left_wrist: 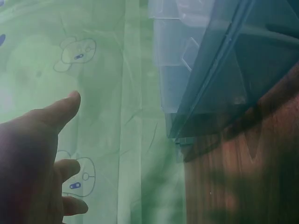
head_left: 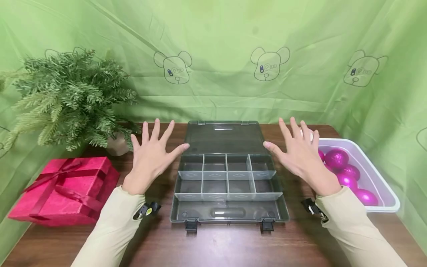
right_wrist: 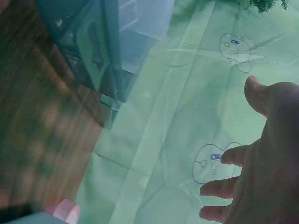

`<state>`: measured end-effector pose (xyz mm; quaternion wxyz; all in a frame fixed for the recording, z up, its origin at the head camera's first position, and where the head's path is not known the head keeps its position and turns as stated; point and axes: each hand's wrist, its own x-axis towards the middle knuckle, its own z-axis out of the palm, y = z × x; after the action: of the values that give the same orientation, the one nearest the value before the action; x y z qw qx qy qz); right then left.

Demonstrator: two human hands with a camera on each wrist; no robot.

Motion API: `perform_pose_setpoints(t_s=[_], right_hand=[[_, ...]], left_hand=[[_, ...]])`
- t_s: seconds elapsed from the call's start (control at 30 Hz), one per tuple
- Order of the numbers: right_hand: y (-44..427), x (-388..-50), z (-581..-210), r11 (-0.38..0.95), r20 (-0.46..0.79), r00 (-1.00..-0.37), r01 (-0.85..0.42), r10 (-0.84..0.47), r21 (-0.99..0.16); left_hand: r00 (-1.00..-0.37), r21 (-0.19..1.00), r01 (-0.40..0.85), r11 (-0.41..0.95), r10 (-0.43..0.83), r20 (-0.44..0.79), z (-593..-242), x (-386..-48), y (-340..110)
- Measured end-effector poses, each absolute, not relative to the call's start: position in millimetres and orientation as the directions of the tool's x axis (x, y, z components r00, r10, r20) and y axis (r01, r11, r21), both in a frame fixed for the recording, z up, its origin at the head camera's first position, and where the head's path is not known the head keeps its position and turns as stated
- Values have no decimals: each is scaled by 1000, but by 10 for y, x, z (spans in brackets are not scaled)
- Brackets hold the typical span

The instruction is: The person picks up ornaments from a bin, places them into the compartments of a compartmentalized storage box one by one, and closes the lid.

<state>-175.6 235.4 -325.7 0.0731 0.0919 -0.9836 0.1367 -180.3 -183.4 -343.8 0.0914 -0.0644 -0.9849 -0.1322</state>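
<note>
A dark translucent divided case point(head_left: 230, 213) lies on the table with its lid point(head_left: 223, 137) laid back; clear dividers split part of it into several compartments, and no items show inside. My left hand point(head_left: 150, 159), fingers spread and palm down, is over the case's left side, holding nothing. On the other side my right hand point(head_left: 301, 159) is spread the same way between the case and a white tub point(head_left: 377, 178) of shiny magenta balls point(head_left: 337, 159). Both wrist views show the case's side, with the left hand point(left_wrist: 37, 149) and right hand point(right_wrist: 261, 163) extended.
At the left stands a red gift box point(head_left: 66, 189) with ribbon, and behind it a small artificial fir tree point(head_left: 80, 100) on a pale base. A small whitish item point(head_left: 306, 134) is partly hidden behind my right fingers. Green printed cloth point(head_left: 220, 89) surrounds the table.
</note>
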Motion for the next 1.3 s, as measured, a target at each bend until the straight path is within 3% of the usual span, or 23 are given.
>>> perform_pose_setpoints(t_s=[0.6,0.8,1.0,1.3], right_hand=[[2607,-1633,-3088,938,205,-966,-213,-159,-273],[2758,-1562,-3024,899,192,-968,-224,-160,-378],[2980,-1472,-2852,825,166,-968,-246,-187,-508],[3361,-1318,-2687,775,76,-996,-90,-54,-626]], left_hand=[[-968,290,174,941,111,224,-3404,-1707,-1810],[-971,475,206,855,118,209,-3413,-1710,-1853],[-973,720,215,659,79,217,-3524,-1746,-1910],[-978,907,205,368,44,204,-3770,-1843,-1985]])
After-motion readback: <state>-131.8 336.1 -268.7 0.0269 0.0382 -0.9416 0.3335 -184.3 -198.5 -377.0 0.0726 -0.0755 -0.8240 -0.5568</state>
